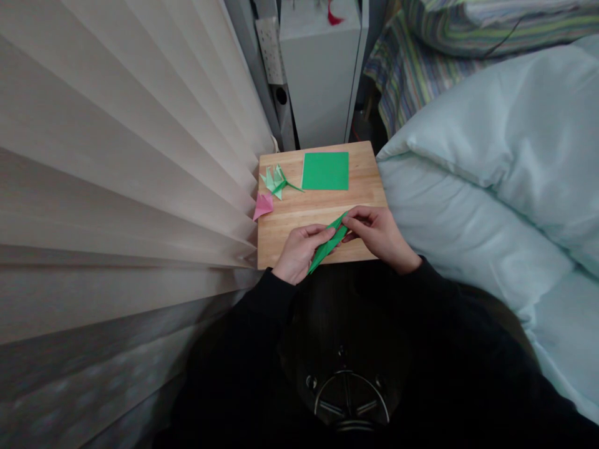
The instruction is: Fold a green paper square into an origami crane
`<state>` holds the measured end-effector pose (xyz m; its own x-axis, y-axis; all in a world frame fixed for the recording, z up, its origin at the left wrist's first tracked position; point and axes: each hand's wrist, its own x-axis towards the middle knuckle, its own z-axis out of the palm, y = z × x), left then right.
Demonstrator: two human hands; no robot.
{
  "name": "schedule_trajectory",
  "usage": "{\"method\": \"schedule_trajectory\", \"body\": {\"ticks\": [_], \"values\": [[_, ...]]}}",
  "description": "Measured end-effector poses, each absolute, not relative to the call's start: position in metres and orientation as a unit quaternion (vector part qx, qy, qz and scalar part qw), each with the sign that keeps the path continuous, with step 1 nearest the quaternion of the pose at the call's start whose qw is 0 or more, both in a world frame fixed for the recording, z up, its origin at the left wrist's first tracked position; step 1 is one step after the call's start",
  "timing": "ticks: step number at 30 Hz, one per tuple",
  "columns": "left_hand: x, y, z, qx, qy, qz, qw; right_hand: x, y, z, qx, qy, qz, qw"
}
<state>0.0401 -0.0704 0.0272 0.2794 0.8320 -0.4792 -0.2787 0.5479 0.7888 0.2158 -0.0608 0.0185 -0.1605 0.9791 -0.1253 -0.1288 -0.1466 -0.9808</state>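
A narrow strip of folded green origami paper (324, 249) slants between my hands, over the near edge of a small wooden table (299, 215). My left hand (302, 249) grips its middle, thumb on top and fingers underneath. At the paper's upper right end, my right hand (377, 234) pinches the tip between thumb and fingers. Flat at the back of the table lies a green paper sheet (326, 171). Left of that sheet is a folded green paper flower with a thin stem (279, 182). A pink folded paper piece (263, 205) sits at the left edge.
A pleated pale curtain (140, 143) hangs along the left, touching the table's side. Behind the table stands a white cabinet (321, 81) with a red tassel (334, 14) on top. A light blue quilt (491, 168) bulges close on the right, below striped bedding (421, 68).
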Motion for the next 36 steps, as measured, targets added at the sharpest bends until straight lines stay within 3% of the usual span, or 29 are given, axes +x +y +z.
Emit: {"method": "schedule_trajectory", "body": {"ticks": [23, 36], "values": [[0.043, -0.072, 0.023, 0.312, 0.463, 0.410, 0.721, 0.213, -0.062, 0.019, -0.456, -0.451, 0.610, 0.465], [0.043, -0.071, 0.016, 0.372, 0.496, 0.432, 0.654, 0.210, -0.062, 0.015, -0.452, -0.427, 0.636, 0.457]]}}
